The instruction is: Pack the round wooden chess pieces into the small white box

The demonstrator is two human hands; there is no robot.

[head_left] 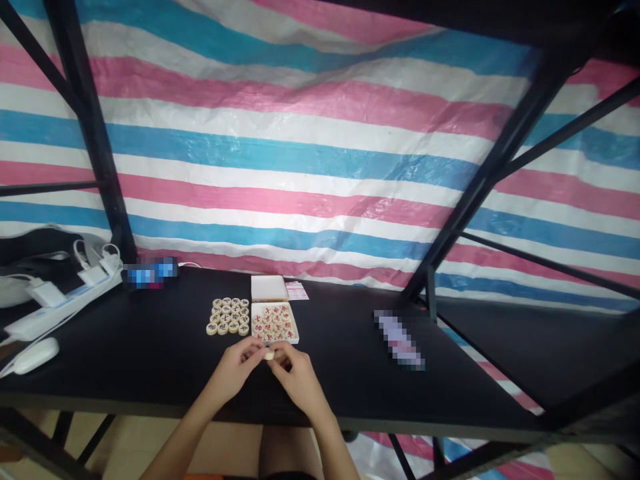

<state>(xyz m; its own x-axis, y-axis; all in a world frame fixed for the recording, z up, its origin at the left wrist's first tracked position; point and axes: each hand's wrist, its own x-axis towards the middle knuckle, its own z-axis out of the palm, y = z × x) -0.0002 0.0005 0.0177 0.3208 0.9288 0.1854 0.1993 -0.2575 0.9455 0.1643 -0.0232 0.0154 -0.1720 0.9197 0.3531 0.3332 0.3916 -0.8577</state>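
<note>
In front of the open box, my left hand (243,360) and my right hand (296,370) meet with fingertips closed on one pale round Chinese chess piece (269,355). Its face cannot be read from here. Just beyond my fingers sits the white box (297,331), holding several red-marked chess pieces (273,319) in rows. The front edge of the box is partly hidden by my fingertips. To its left, dark-marked chess pieces (229,317) lie face up on the black table (165,360) in a grid.
Behind the box lies its white lid (269,288), with a pink-and-white paper (297,291) beside it. A blurred-out phone-like object (399,340) lies at right, another blurred object (150,273) at back left. At far left are a power strip (65,303) and a white mouse-like device (37,355).
</note>
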